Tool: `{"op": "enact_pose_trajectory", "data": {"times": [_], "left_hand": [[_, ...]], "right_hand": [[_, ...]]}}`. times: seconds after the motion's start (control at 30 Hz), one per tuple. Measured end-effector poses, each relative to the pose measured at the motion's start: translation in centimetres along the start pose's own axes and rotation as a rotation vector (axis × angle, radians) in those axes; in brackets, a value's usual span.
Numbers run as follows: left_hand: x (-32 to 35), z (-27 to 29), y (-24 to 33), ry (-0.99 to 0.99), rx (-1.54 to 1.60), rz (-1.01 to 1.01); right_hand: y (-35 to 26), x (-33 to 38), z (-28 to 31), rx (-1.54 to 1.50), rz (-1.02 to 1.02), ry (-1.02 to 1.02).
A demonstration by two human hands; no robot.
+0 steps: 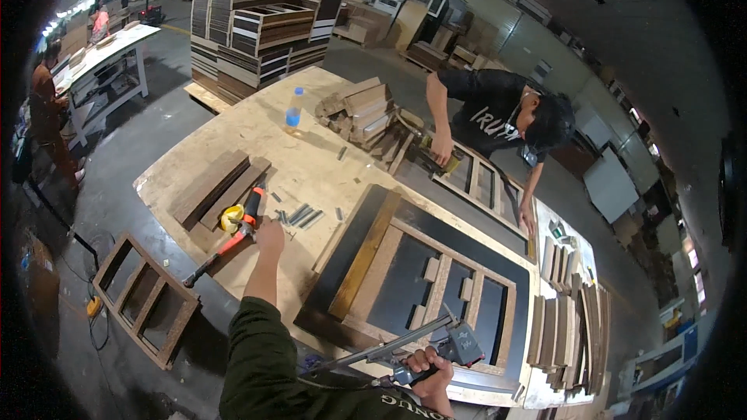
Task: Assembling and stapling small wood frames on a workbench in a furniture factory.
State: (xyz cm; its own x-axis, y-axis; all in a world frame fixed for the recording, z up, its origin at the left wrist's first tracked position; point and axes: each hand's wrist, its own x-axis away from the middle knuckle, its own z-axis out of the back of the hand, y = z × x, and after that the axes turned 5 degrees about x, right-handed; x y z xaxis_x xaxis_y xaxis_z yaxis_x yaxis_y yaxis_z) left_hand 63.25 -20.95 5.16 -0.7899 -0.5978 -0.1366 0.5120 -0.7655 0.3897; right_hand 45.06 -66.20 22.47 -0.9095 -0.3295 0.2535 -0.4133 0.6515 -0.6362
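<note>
My right hand point(432, 369) is wrapped round the handle of a pneumatic staple gun point(465, 344), held low over the near edge of a wooden frame point(436, 280). This frame, with crossbars and small blocks, lies on a dark panel point(311, 315). To the left my left hand point(270, 236) reaches over the table, its fingers drawn together beside several grey staple strips point(299, 215). Whatever may be between those fingertips is too small to make out. Just left of it lie an orange-and-black tool point(233, 243) and a yellow tape roll point(232, 218).
A co-worker point(498, 117) bends over another frame point(482, 183) across the table point(210, 136). Wood strips point(210, 187), a bottle point(293, 109) and a pile of offcuts point(362, 109) lie on it. More slats point(556, 327) are at right; a small frame point(148, 299) stands at left.
</note>
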Motion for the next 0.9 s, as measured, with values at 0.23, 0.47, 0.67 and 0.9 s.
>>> {"op": "enact_pose_trajectory", "data": {"times": [0.23,0.47,0.67,0.9], "left_hand": [[3.2,2.9,0.2,0.027,0.112,0.189],[10.8,10.8,5.6,-0.048,1.092,0.026],[20.7,22.6,16.3,-0.693,1.239,-0.316],[23.2,23.1,18.4,-0.572,0.876,-0.645]], "right_hand": [[-0.1,-0.6,1.1,-0.067,-0.035,-0.078],[1.7,-3.2,3.2,-0.093,-0.176,-0.249],[2.1,-4.3,0.1,-0.193,-0.255,-0.456],[3.7,-4.1,1.6,-0.258,-0.247,-0.461]]}}
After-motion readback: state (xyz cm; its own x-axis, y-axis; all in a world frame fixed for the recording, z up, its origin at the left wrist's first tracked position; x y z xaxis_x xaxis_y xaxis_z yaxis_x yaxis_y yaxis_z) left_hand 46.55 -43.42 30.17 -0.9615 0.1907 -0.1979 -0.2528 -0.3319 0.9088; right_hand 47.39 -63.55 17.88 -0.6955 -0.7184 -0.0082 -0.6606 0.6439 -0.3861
